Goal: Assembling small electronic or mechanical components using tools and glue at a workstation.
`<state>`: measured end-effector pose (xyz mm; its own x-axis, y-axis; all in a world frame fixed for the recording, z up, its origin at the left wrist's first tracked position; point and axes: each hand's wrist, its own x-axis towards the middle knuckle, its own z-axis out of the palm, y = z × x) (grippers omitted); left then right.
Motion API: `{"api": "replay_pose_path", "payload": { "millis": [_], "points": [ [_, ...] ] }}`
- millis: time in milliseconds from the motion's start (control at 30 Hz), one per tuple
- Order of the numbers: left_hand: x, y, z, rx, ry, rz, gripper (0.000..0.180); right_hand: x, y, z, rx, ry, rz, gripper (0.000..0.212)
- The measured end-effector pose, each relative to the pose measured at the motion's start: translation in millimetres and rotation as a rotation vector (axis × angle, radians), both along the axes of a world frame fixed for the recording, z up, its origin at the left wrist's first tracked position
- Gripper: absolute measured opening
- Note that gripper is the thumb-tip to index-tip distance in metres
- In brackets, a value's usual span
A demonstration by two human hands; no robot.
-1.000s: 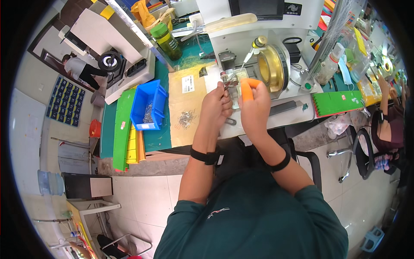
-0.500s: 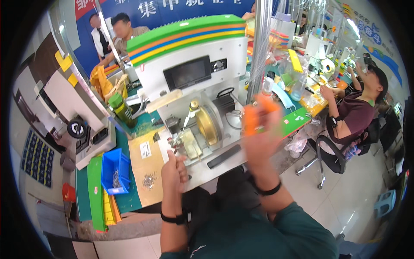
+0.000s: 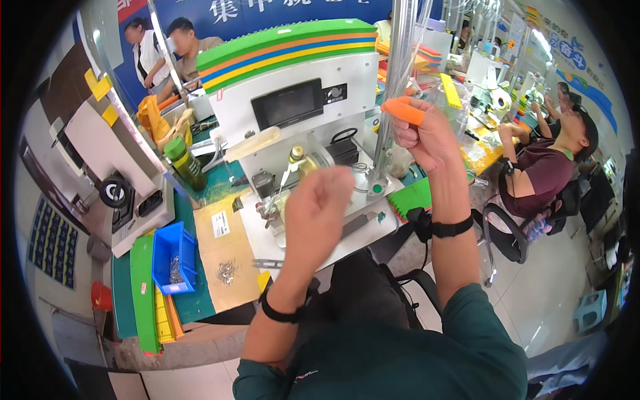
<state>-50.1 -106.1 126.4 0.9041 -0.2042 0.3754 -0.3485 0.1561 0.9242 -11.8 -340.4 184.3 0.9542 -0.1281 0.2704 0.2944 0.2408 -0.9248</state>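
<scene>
My right hand is raised beside the machine's right side, its fingers closed around a bright orange strip-like piece. In front of the machine my left hand is lifted, slightly blurred, with its fingers curled together. Whatever they may hold is hidden. Behind that hand stands a white bench machine with a dark screen; the hand covers most of its brass-coloured wheel. A layered stack of coloured sheets lies on top of the machine. Near my left wrist lies a flat metal piece.
Left of the machine, a blue bin holds small metal parts. Loose metal pieces lie on brown cardboard. A green bottle stands behind. Green and yellow strips edge the table. A seated person works at right.
My left hand has left the machine's front fixture and moved right and up. My right hand has risen and moved right with the orange piece, which now shows more sharply.
</scene>
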Motion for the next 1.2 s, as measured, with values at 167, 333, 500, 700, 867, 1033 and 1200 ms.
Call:
{"api": "replay_pose_path", "payload": {
  "millis": [167, 333, 500, 700, 867, 1033, 1200],
  "points": [
    [14.1, 4.7, 28.2, -0.134, 0.263, -0.175, 0.039, -14.3, 24.0, 2.9, 0.057, -0.059, 0.018, 0.019],
    [11.6, -1.3, 24.7, -0.212, 0.315, -0.218, 0.039, -16.1, 32.1, 3.7, 0.028, -0.042, -0.065, 0.023],
    [17.1, -4.9, 12.9, -0.282, 0.411, -0.239, 0.041, -14.3, 20.4, -0.5, 0.029, -0.066, -0.019, 0.027],
    [19.2, -8.9, 11.5, -0.234, 0.369, -0.234, 0.037, -14.3, 22.7, 1.8, 0.033, -0.057, 0.021, 0.026],
    [17.5, -12.2, 4.2, -0.13, 0.272, -0.236, 0.022, -14.3, 23.8, 0.4, 0.022, -0.056, 0.042, 0.025],
    [-7.5, 9.5, -26.7, 0.076, 0.183, -0.108, 0.01, -50.5, 33.0, 1.2, -0.467, -0.298, -0.831, 0.029],
    [-56.9, 31.8, -99.6, 0.292, 0.216, -0.39, 0.01, -156.9, 85.1, -20.7, -0.795, -0.6, -0.175, 0.044]
  ]
}}
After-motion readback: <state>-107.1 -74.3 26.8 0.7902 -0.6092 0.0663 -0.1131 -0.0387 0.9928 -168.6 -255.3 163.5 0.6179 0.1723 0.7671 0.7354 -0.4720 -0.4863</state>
